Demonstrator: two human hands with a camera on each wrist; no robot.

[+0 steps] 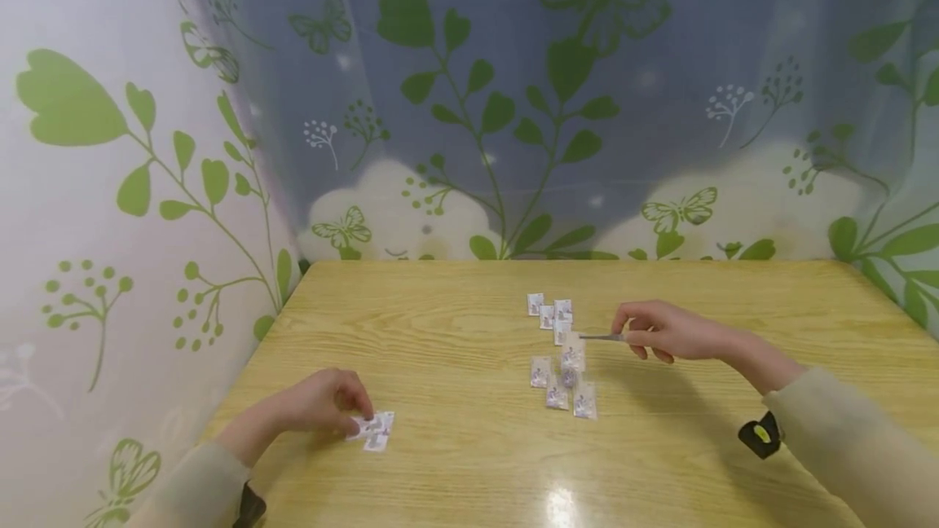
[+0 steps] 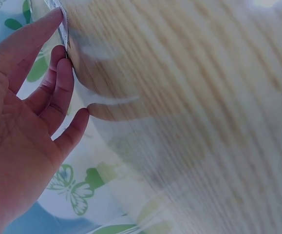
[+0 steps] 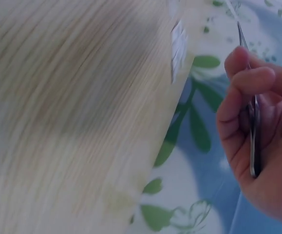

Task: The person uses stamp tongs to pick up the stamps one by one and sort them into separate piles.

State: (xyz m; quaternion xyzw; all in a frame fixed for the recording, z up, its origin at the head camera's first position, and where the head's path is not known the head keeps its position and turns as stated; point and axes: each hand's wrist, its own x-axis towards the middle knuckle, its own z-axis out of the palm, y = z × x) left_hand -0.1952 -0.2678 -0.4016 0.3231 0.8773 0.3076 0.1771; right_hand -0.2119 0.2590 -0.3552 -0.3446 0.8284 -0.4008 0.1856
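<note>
My right hand [image 1: 663, 331] grips a pair of metal tweezers [image 3: 255, 131] between thumb and fingers. In the head view their tips reach the top of a small clear packet [image 1: 573, 355] over the middle of the table. A pale strip lies at the tips in the right wrist view. More small printed packets [image 1: 540, 371] lie around and below it, and several white printed squares [image 1: 535, 305] lie just beyond. At the left, fingertips of my left hand [image 1: 315, 406] rest on a few overlapping white printed squares [image 1: 377, 433], its fingers loosely bent in the left wrist view.
The wood-grain table [image 1: 455, 479] carries all of these pieces. Behind it and along the left hangs a cloth [image 1: 469, 210] printed with leaves and butterflies. A black band with a small device [image 1: 760, 435] shows at my right sleeve.
</note>
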